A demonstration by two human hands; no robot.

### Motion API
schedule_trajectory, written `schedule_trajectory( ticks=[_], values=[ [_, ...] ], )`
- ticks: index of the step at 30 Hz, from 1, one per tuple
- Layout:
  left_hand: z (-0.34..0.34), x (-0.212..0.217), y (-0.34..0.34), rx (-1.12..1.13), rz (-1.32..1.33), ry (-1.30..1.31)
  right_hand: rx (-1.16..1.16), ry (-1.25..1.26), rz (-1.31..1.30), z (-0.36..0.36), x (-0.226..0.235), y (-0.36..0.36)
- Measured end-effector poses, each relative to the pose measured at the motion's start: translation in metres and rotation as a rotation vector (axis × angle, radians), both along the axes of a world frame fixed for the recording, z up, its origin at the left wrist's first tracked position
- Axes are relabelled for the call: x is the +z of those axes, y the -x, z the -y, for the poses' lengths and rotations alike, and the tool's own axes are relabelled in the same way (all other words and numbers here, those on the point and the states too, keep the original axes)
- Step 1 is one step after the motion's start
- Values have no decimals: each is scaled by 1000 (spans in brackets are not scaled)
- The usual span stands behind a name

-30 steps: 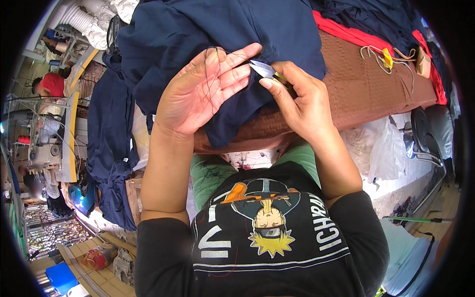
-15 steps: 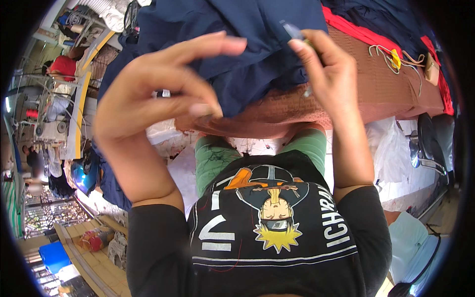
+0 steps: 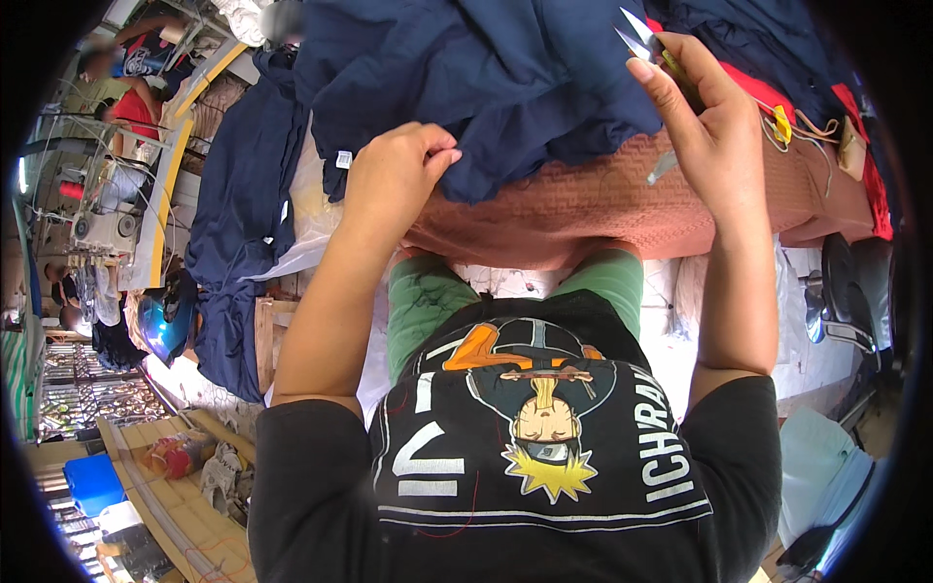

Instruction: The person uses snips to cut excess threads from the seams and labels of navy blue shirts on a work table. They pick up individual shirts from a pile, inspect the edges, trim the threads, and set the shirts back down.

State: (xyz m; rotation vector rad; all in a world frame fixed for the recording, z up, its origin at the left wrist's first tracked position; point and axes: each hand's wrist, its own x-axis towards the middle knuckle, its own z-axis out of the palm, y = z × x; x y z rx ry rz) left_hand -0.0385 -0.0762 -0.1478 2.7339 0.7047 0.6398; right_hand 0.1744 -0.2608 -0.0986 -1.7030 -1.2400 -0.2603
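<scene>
A pile of navy blue cloth [image 3: 466, 87] lies in front of me, with a small white label [image 3: 343, 160] showing at its left edge. My left hand [image 3: 389, 180] is over the near part of this cloth. Its fingers are curled, with thumb and forefinger pressed together; whatever they pinch, if anything, is too small to make out. Higher up on the right, my right hand [image 3: 724, 136] is closed round a pair of thread snips [image 3: 634, 45]. Their pointed blades stand apart and aim up and left, clear of my left hand.
A brown textured cover [image 3: 583, 214] drapes the work surface before my knees. Red cloth [image 3: 763, 92] and a yellow piece with cords [image 3: 781, 124] lie to the right. More navy cloth [image 3: 243, 180] hangs at left. Beyond are sewing equipment [image 3: 107, 228] and a person in red [image 3: 138, 109].
My left hand has moved down onto the cloth's near part and its spread fingers have closed. My right hand, with the snips, has shifted right. The navy hanging cloth at left shows more fully.
</scene>
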Motion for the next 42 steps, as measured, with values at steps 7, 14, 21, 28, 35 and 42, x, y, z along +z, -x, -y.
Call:
schedule_trajectory(
  ticks=[7, 14, 21, 28, 35, 42],
  values=[
    [13, 39, 48, -79, -330, 90, -148, 265, 289, 15, 36, -32],
    [20, 63, 64, -166, -587, 184, -318, 307, 185, 64, 59, -128],
    [-1, 98, -49, -566, 18, -297, -72, 99, -233, 44, -26, -119],
    [-45, 81, -144, -676, -119, -796, 192, 227, -507, -57, -55, -65],
    [-47, 104, -123, -614, -154, -734, 461, 256, -858, -90, -25, -51],
    [-43, 98, -87, -654, 190, -439, 619, -212, -1162, -89, -30, -37]
  ],
)
